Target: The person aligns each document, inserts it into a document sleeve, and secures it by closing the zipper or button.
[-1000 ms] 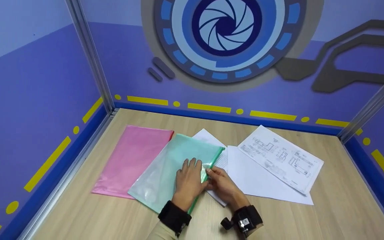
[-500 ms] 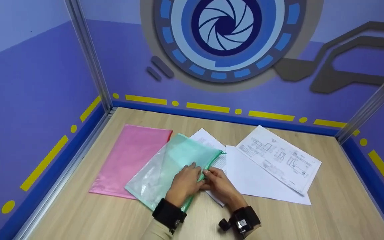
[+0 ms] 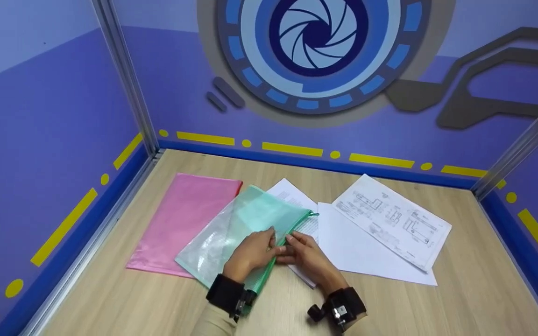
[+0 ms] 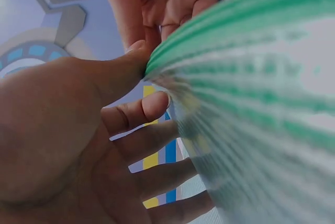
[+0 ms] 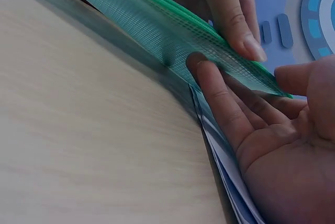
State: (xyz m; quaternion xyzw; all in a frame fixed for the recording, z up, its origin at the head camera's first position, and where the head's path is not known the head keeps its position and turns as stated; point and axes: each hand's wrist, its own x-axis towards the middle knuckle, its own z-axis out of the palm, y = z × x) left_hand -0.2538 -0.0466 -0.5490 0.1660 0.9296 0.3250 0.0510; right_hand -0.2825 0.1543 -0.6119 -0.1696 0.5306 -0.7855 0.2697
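A translucent green mesh zip pouch [image 3: 259,210] lies at a slant, its green zip edge lifted and bowed near both hands. My left hand [image 3: 253,249] pinches that edge from the pouch side; the left wrist view shows its thumb and index finger meeting at the zip, the other fingers spread behind the mesh. Close by, my right hand [image 3: 313,256] holds the same edge, thumb on top and fingers underneath, as the right wrist view shows. A stack of printed sheets [image 3: 292,193] lies partly under the pouch, beside the right hand's fingers [image 5: 217,90].
Left of the green pouch lies a pink zip pouch [image 3: 185,224], overlapped by its corner. To the right, a sheet with line drawings [image 3: 392,219] rests on a blank white sheet [image 3: 367,252]. Purple panels [image 3: 171,84] wall the wooden table [image 3: 474,261].
My left hand has gone from lying spread on the pouch to pinching its edge, sliding slightly left and nearer. The zip edge has risen and bowed. The right hand stays nearly in place.
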